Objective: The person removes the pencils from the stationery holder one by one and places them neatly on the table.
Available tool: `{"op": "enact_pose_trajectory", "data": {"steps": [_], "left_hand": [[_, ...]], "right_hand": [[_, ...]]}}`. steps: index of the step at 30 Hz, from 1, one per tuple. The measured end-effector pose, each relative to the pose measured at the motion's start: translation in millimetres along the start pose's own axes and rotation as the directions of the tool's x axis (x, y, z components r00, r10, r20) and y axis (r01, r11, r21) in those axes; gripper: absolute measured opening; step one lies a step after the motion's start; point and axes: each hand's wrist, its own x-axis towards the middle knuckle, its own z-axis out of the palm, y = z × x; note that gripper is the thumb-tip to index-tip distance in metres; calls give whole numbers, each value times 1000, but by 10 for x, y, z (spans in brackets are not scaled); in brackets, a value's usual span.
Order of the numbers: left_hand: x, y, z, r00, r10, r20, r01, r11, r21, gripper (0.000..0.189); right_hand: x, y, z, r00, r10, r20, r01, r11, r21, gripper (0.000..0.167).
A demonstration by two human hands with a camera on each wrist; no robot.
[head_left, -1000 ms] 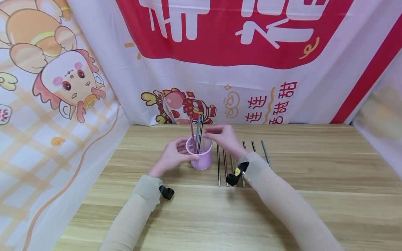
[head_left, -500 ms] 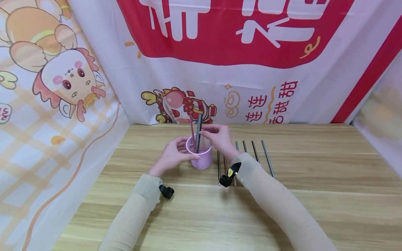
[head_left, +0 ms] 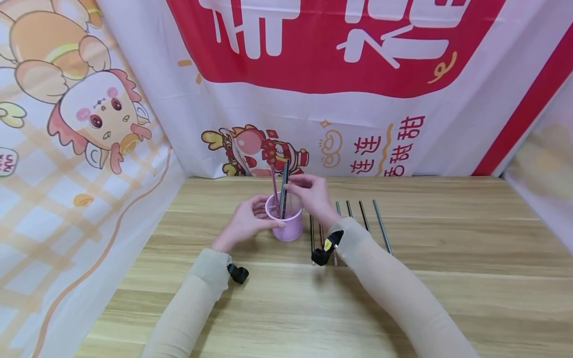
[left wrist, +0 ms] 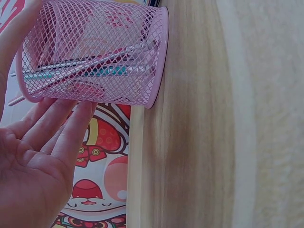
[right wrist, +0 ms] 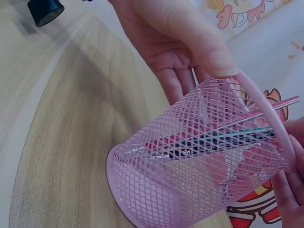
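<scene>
A pink mesh pencil cup [head_left: 291,230] stands upright on the wooden table. My left hand [head_left: 243,219] grips its side, with the thumb near the rim. Inside lean a pink pencil [head_left: 274,184], a teal pencil [left wrist: 114,71] and a dark pencil [right wrist: 213,145] with pale lettering. At the cup's mouth, my right hand [head_left: 315,197] pinches the dark pencil between thumb and fingers. The right wrist view shows only part of the right hand at its right edge, so the pinch itself is mostly hidden there.
Several pencils lie in a row right of the cup, among them a dark pencil [head_left: 312,238] and a grey-blue pencil [head_left: 382,226]; the right forearm covers part of the row. A printed cloth [head_left: 268,109] hangs behind the table [head_left: 286,308].
My right hand has moved slightly left over the cup, shifting the dark pencil's top against the teal one. More of the row's far ends shows. The left hand and cup stay put.
</scene>
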Motion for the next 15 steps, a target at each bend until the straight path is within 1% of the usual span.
{"op": "enact_pose_trajectory", "data": {"steps": [3, 5, 10, 15], "left_hand": [[0, -7, 2, 1000, 0, 3, 0, 1000, -1, 79], [-1, -9, 1, 1000, -1, 3, 1, 1000, -1, 79], [-4, 2, -1, 1000, -3, 7, 3, 1000, -1, 80], [-1, 3, -5, 1000, -6, 10, 6, 1000, -10, 81]], "right_hand": [[-2, -38, -27, 1000, -15, -12, 15, 999, 45, 28], [-3, -65, -48, 1000, -25, -15, 26, 995, 95, 28], [-10, -142, -119, 999, -37, -15, 39, 974, 225, 29], [10, -220, -211, 999, -29, -36, 38, 958, 285, 32]]}}
